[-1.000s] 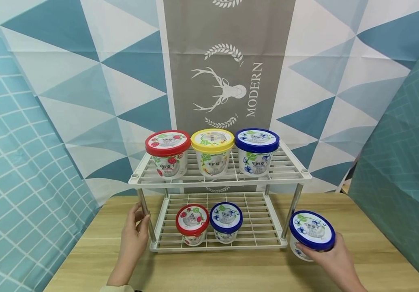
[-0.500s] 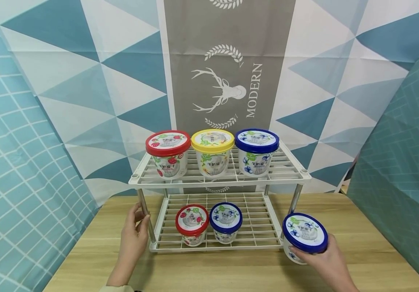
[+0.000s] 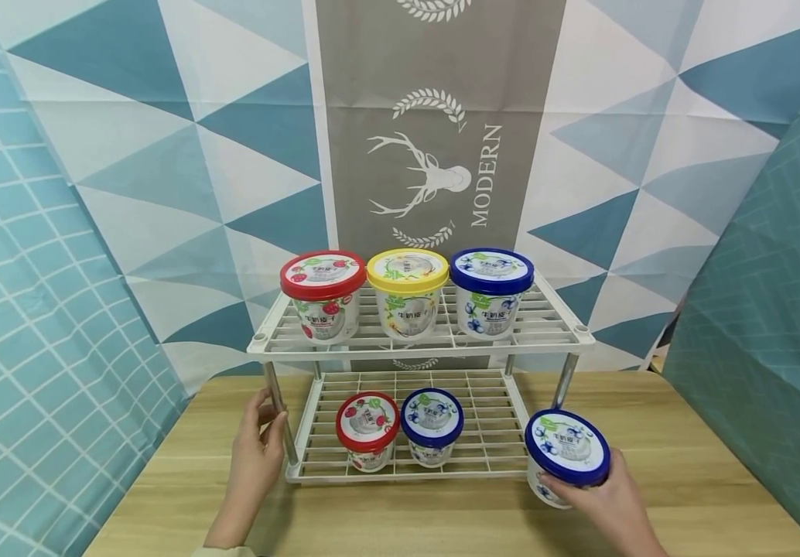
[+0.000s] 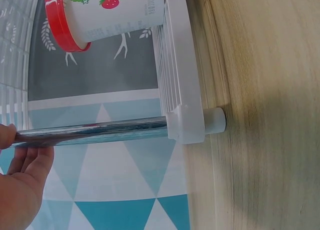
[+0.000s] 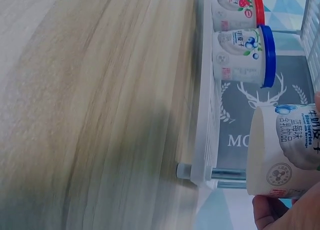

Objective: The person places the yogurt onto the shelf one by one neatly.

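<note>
My right hand (image 3: 605, 495) grips a white tub with a blue lid (image 3: 568, 447) and blueberry print, held tilted in front of the rack's right front post. Its underside and label show in the right wrist view, where the held tub (image 5: 285, 150) is clear of the wooden table. At the other side, my left hand (image 3: 258, 445) holds the left front metal post (image 4: 95, 132) between thumb and fingers. On the lower shelf stand a small red-lidded tub (image 3: 367, 422) and a small blue-lidded tub (image 3: 432, 418), side by side.
The two-tier white rack (image 3: 421, 355) stands on a wooden table (image 3: 400, 518). Its top shelf bears a red-lidded tub (image 3: 323, 271), a yellow-lidded tub (image 3: 408, 268) and a blue-lidded tub (image 3: 491, 271) in a row. Patterned cloth (image 3: 247, 155) hangs behind.
My right hand has carried the blue-lidded tub left and slightly toward me, to in front of the right front post. The left hand stays on its post.
</note>
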`<state>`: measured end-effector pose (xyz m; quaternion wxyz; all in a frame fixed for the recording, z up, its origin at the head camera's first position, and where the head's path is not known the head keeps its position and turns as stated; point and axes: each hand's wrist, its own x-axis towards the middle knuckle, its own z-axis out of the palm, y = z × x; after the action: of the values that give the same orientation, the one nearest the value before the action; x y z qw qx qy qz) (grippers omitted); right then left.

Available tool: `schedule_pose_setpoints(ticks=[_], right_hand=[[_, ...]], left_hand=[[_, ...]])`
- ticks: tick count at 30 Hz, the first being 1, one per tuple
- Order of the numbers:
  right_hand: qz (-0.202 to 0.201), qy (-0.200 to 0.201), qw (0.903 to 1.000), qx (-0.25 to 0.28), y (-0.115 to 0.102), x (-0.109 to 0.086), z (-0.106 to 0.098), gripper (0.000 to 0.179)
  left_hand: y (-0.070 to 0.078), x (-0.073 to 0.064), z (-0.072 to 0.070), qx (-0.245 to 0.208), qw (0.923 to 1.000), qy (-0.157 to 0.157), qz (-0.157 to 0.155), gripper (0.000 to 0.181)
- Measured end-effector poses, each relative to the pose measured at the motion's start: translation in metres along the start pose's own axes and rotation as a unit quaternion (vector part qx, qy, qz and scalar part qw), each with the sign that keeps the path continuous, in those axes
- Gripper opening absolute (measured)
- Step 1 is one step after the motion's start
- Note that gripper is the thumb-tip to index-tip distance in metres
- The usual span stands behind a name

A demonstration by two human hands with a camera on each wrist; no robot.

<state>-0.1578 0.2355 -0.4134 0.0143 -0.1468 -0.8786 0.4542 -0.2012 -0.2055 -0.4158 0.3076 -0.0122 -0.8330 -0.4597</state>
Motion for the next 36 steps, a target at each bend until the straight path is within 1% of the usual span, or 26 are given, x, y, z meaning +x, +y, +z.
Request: schedule_pose_setpoints(ticks=[5,11,14,19,23,28,36], right_hand=[[-0.001,0.001,0.9999,0.013,-0.003,0.000,0.007,0.120],[-0.014,0.013,0.9995,0.024,-0.008,-0.003,0.018,0.115],[-0.022,0.018,0.9994,0.019,-0.010,-0.003,0.023,0.114],[-0.030,0.031,0.9990,0.007,-0.013,0.000,0.030,0.113],[-0.041,0.033,0.9985,0.014,-0.014,0.003,0.035,0.110],[-0.044,0.029,0.9984,0.020,-0.017,0.004,0.042,0.111],[-0.055,0.051,0.9961,0.047,-0.022,0.005,0.051,0.109]], left_hand=[[0.001,0.000,0.001,0.005,1.0000,-0.001,-0.007,0.043],[0.001,0.000,0.002,0.003,1.0000,0.003,-0.001,0.043],[0.000,-0.001,0.002,0.003,1.0000,0.006,0.000,0.043],[0.000,0.000,0.002,0.006,1.0000,0.005,-0.006,0.043],[0.000,0.000,0.002,0.003,1.0000,0.004,-0.005,0.043],[0.001,0.000,0.001,0.002,1.0000,0.004,-0.003,0.043],[0.000,0.000,0.001,0.006,1.0000,0.001,0.002,0.043]])
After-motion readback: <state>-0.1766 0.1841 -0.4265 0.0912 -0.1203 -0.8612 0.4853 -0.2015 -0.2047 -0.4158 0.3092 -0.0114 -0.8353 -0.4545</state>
